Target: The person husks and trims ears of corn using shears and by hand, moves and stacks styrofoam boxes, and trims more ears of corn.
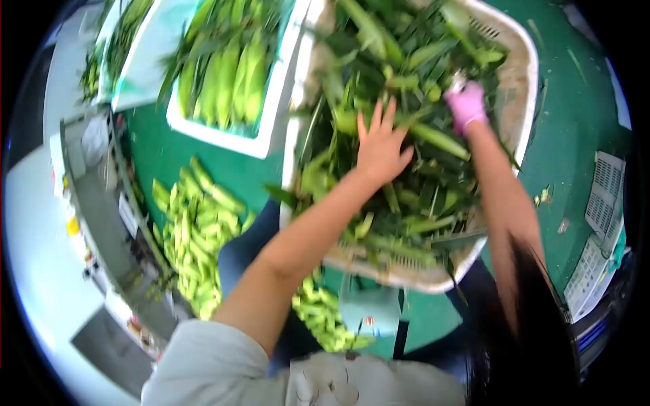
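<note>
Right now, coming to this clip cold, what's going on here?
A person is working over a white crate heaped with green leaves. The left hand is spread on the leaves; the right hand, in a pink glove, reaches in farther right, too blurred to tell what it grips. A white box of green ears stands to the left, with a pile of green pieces on the floor.

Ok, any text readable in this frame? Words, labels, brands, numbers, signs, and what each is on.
None readable.
Small red mark on the pale grey box low in the middle: maybe a label, too small and blurred.
Small items at far left: too small and blurred to tell.
Shirt: a line-drawn print, no letters I can make out.
White basket: no lettering visible.
</note>
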{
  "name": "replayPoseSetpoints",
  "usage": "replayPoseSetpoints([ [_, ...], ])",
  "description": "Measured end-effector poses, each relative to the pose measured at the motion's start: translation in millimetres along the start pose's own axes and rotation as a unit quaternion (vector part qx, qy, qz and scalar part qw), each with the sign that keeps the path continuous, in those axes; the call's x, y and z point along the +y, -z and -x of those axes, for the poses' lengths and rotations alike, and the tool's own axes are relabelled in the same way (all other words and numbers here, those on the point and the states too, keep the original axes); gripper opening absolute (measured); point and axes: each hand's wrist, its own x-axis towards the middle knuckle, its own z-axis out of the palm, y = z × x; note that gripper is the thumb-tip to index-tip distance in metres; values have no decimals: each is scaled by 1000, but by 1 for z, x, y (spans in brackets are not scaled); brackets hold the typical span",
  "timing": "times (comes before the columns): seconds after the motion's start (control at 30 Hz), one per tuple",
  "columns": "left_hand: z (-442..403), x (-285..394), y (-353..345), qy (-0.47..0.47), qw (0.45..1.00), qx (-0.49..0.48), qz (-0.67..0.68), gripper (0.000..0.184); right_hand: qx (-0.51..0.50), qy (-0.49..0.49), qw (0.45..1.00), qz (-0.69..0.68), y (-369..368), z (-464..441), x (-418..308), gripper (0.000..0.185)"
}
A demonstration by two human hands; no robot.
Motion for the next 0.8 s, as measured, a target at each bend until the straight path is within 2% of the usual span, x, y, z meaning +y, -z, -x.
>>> replayPoseSetpoints([
  [0.03, 11, 16, 50, -23, 996, 89, 17, 43, -216, -176, 935, -218, 78, 22, -60, 59],
  [0.07, 32, 32, 91, -41, 986, 126, 102, 35, -172, -121, 934, -289, 83, 29, -48, 63],
  [0.1, 53, 41, 118, -64, 967, 170, 180, 27, -168, -90, 934, -302, 108, 47, -58, 68],
  [0.13, 94, 54, 131, -108, 960, 125, 228, 20, -197, -96, 912, -347, 141, 72, -78, 66],
  [0.17, 132, 73, 140, -159, 945, 84, 271, 13, -207, -120, 913, -329, 171, 92, -95, 69],
  [0.2, 170, 94, 136, -145, 942, -21, 304, 12, -158, -107, 911, -365, 191, 119, -115, 74],
  [0.23, 222, 111, 110, -82, 923, -120, 357, 13, -121, -69, 898, -418, 191, 135, -104, 73],
  [0.27, 272, 117, 78, -10, 903, -276, 330, 16, -87, -27, 878, -470, 191, 151, -92, 72],
  [0.3, 316, 113, 36, 43, 876, -393, 277, 32, -58, 18, 854, -517, 191, 168, -81, 72],
  [0.33, 347, 106, 2, 41, 900, -394, 181, 61, -56, 33, 801, -596, 189, 189, -72, 70],
  [0.37, 368, 98, -31, 47, 907, -403, 115, 68, -59, 48, 775, -627, 184, 206, -59, 67],
  [0.4, 384, 88, -61, 53, 909, -411, 47, 76, -48, 59, 778, -623, 169, 220, -30, 67],
  [0.43, 398, 74, -82, 91, 889, -448, 23, 81, -34, 68, 780, -621, 155, 225, 4, 68],
  [0.47, 411, 60, -103, 125, 866, -484, -3, 87, -68, 84, 759, -642, 145, 220, 26, 64],
  [0.5, 420, 49, -120, 192, 818, -542, 20, 91, -92, 95, 754, -643, 137, 210, 52, 62],
  [0.57, 450, 15, -152, 118, 757, -634, 109, 83, -192, 108, 752, -622, 138, 171, 105, 58],
  [0.6, 444, 2, -162, 48, 751, -646, 124, 80, -223, 119, 753, -608, 143, 153, 124, 56],
  [0.63, 434, -11, -171, -23, 740, -659, 135, 77, -197, 140, 760, -603, 151, 149, 121, 62],
  [0.7, 359, -3, -146, -63, 714, -691, 98, 79, -84, 183, 776, -598, 161, 178, 70, 74],
  [0.73, 408, -37, -232, -143, 748, -619, 193, 81, -37, 198, 784, -586, 169, 188, 53, 81],
  [0.8, 364, -34, -199, -133, 715, -681, 83, 71, 49, 196, 816, -541, 180, 203, 12, 82],
])
